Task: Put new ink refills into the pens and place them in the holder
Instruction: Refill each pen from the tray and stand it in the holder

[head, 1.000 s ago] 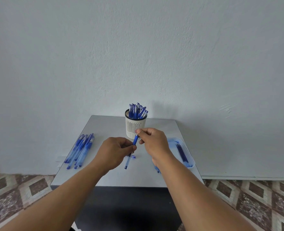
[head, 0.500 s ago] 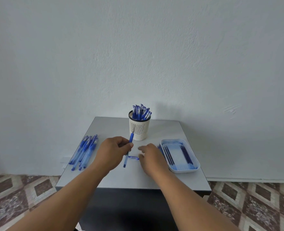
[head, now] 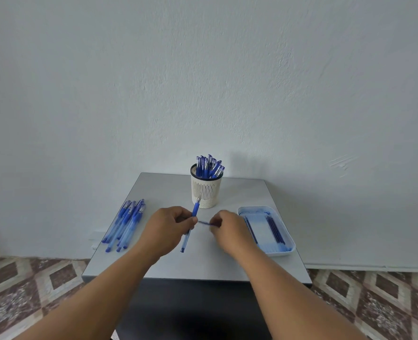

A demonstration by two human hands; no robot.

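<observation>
A pale, rough-plastered wall [head: 203, 82] fills the upper two thirds of the frame, with a scuffed mark [head: 342, 163] at centre right. A small grey tabletop [head: 203, 268] stands against it at lower centre. Patterned floor tiles [head: 26, 285] with brown and cream diamonds show in both lower corners. The light is soft and even.

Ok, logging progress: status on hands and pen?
Left hand grips pen, tip up. Right hand pinches small blue piece, likely cap. Holder unobstructed.
</observation>
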